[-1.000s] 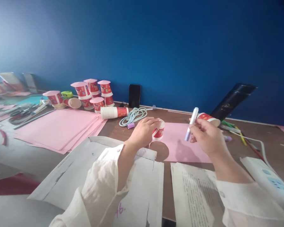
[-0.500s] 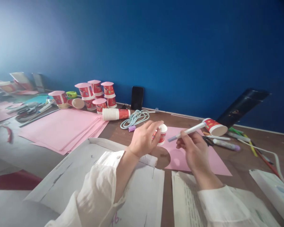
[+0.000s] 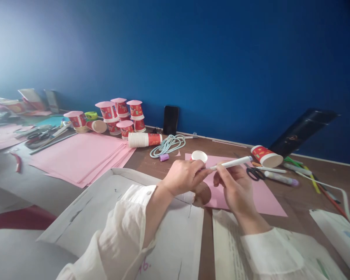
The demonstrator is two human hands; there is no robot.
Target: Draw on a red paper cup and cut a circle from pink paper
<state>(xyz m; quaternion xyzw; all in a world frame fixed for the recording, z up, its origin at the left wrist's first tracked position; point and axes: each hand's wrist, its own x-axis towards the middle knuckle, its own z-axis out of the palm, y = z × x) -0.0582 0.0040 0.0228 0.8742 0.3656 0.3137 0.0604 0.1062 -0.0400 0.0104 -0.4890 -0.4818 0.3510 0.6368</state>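
My right hand (image 3: 237, 188) grips a slim white marker pen (image 3: 235, 161) between thumb and fingers, tilted up toward the right. At the pen's lower left end, the thumb and fingers of my left hand (image 3: 182, 175) are closed on its tip, which they hide. Just behind my left hand a small paper cup (image 3: 199, 156) stands upright with its white rim showing. It is on a pink paper sheet (image 3: 265, 202) that also lies beneath my right hand.
Pink-topped red cups (image 3: 108, 112) stand at the back left, beside a lying cup stack (image 3: 144, 140) and a pale blue cord (image 3: 169, 146). Pink sheets (image 3: 76, 157) lie left. Scissors (image 3: 255, 174), a lying cup (image 3: 266, 156) and markers are right. A phone (image 3: 170, 119) leans against the wall.
My left hand has let go of the paper cup and moved right and slightly down onto the pen's left end. My right hand still holds the pen, now a little further left.
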